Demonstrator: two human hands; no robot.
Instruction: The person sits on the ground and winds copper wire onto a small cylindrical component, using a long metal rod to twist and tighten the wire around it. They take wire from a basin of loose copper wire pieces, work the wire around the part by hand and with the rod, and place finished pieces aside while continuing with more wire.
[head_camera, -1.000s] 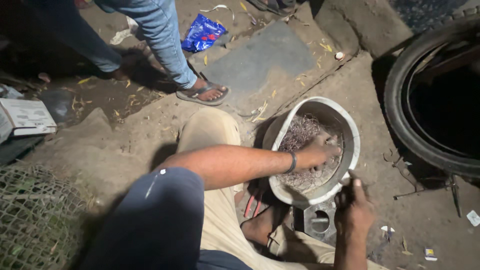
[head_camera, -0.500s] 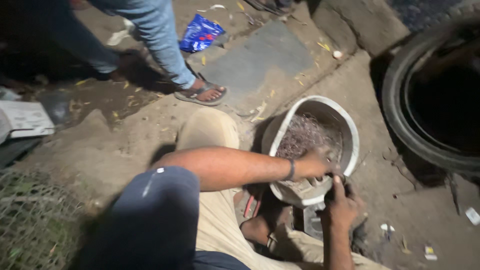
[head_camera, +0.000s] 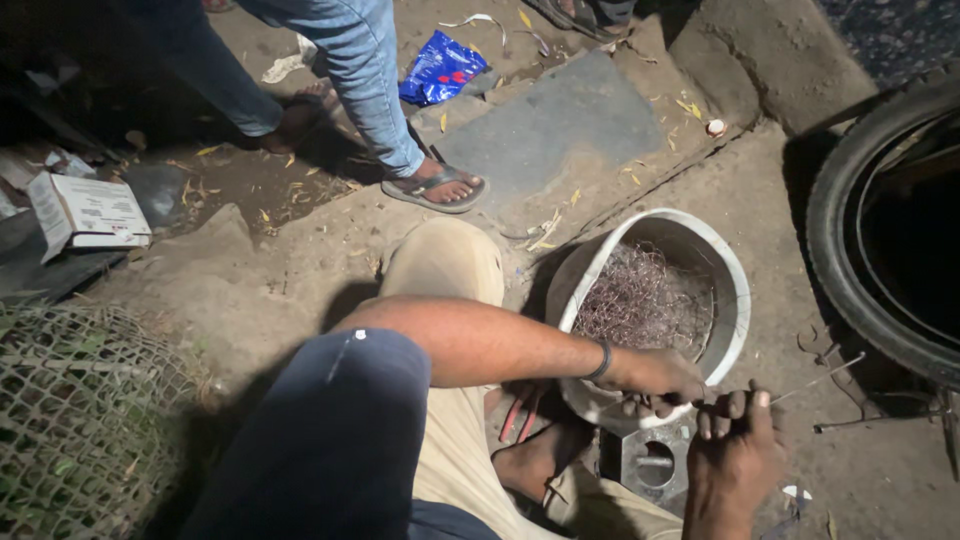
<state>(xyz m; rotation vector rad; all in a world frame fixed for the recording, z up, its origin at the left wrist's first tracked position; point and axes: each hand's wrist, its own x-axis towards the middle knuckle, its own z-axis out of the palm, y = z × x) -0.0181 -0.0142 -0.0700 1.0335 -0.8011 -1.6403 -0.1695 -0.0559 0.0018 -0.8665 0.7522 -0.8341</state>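
Metallic, pinkish tangle of wire (head_camera: 640, 300) lying in a pale round bowl (head_camera: 735, 300), right of centre in the frame, on the ground just beside a bent knee. Now free of the left hand (head_camera: 655, 378), which a second ago was buried in it and has since drawn back to the bowl's lower rim. Meets the right hand (head_camera: 735, 450) there, lower right of the frame, knuckles nearly touching. Right fingers closed tight on a thin strand (head_camera: 815, 382) that runs out straight toward the right, no longer resting on the rim as before. Left fingers curled shut too; cannot tell whether on the same strand or only against the rim. Reads as one length pulled out of the mass and held taut, the rest left in the bowl. Just below the hands, a metal block (head_camera: 650, 465) with a round hole. At the right edge, a tyre (head_camera: 840, 250); at upper centre, another person's sandalled foot (head_camera: 435, 187).
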